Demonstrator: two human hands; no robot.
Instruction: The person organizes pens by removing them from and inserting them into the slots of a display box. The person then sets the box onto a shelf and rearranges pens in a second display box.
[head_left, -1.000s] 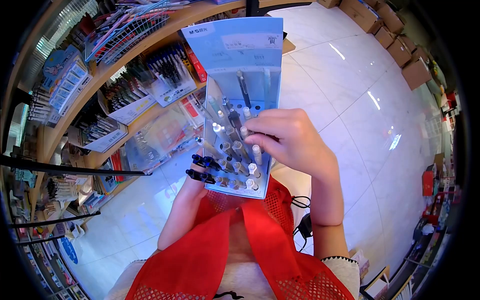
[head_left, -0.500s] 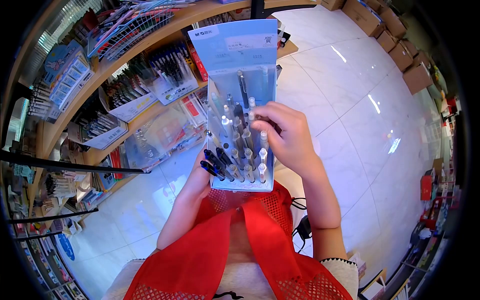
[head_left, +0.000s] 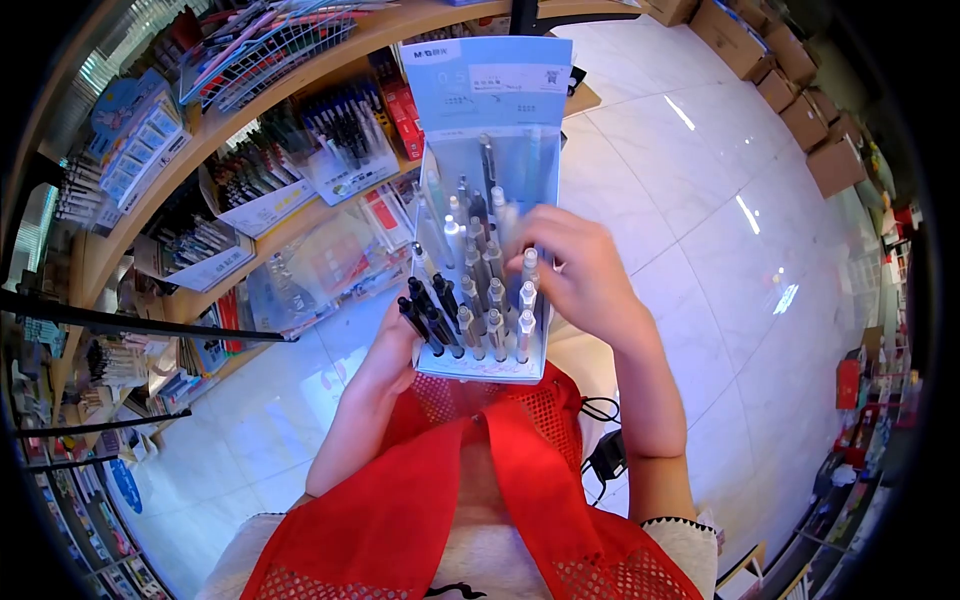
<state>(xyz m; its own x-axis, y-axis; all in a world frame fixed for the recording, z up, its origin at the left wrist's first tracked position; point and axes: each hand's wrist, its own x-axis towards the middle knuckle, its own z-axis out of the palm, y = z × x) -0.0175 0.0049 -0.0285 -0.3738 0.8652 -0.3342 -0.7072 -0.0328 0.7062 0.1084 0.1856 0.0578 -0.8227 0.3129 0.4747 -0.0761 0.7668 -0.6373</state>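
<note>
A light blue display box (head_left: pixel 488 92) with a raised back panel stands in front of my chest, holding several upright pens. My left hand (head_left: pixel 397 345) grips the box at its lower left side, its fingers partly hidden behind it. At the right side of the box, my right hand (head_left: pixel 572 262) is closed around the upper part of a pale pen, fingertips partly blurred. White and grey pens (head_left: pixel 495 325) fill the front rows. Black pens (head_left: pixel 430 318) lean at the front left corner.
Curved wooden shelves (head_left: pixel 290 75) at the left carry boxes of pens, a wire basket (head_left: pixel 285 60) and plastic packets (head_left: pixel 320 262). Cardboard boxes (head_left: pixel 730 38) line the back right. Pale floor tiles (head_left: pixel 700 260) stretch at the right; a red garment (head_left: pixel 380 500) hangs on my chest.
The box has shifted a little to the right and sits more upright. My right hand has stayed by its right side and moved slightly down. The black pens stand more upright.
</note>
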